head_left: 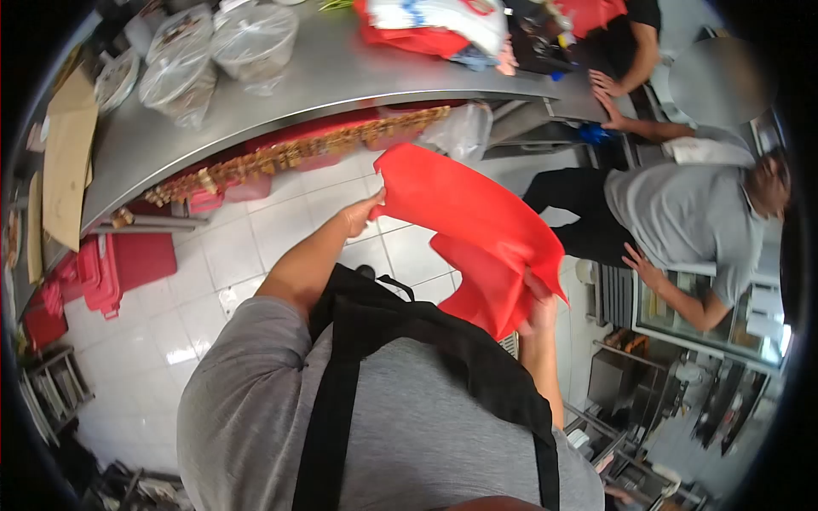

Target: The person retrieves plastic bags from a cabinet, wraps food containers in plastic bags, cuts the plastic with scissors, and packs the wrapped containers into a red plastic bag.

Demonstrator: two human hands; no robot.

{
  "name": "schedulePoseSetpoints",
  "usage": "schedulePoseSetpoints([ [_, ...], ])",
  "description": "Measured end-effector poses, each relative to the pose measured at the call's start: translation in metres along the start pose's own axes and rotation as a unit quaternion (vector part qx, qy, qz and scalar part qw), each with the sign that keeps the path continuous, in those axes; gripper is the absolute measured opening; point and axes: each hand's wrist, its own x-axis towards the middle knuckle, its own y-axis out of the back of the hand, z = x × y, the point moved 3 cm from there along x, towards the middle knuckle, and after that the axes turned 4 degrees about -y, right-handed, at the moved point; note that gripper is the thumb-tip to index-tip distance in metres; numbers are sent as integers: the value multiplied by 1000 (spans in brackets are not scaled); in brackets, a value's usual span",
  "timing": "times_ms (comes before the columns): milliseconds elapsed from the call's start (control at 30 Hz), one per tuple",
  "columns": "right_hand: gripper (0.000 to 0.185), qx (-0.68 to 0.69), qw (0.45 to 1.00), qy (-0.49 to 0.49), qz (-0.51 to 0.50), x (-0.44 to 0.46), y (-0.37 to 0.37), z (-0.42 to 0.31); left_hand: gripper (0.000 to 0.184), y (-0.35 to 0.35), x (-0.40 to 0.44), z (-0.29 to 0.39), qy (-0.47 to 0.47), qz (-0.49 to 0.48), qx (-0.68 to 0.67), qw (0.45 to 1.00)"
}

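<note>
A large, limp red bag, made of thin cloth-like material, is stretched out in front of my body above the floor. My left hand pinches its edge at the left end. At the lower right, my right hand grips a gathered fold, and part of its fingers is hidden by the material. The bag bulges and curls between the two hands, with one flap hanging toward my apron.
Along the far side runs a steel counter with clear plastic bags, cardboard and a red-and-white pile. Red bins sit below left. A co-worker in grey stands at right; another person's arm reaches the counter.
</note>
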Motion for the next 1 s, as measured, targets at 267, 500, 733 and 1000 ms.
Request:
schedulePoseSetpoints([
  [267, 56, -229, 935, -2, 272, -29, 174, 32, 31, -137, 22, 111, -198, -135, -136, 961],
  [500, 58, -575, 727, 362, 103, -14, 31, 23, 25, -152, -50, 168, -373, -58, 378, 845],
  [733, 36, -633, 546, 536, -113, 17, -106, -28, 38, -160, -146, 163, -354, -80, 537, 761],
  [1000, 9, -512, 785, 280, -207, 61, -114, 15, 31, -122, -228, 177, -479, 207, 695, 494],
])
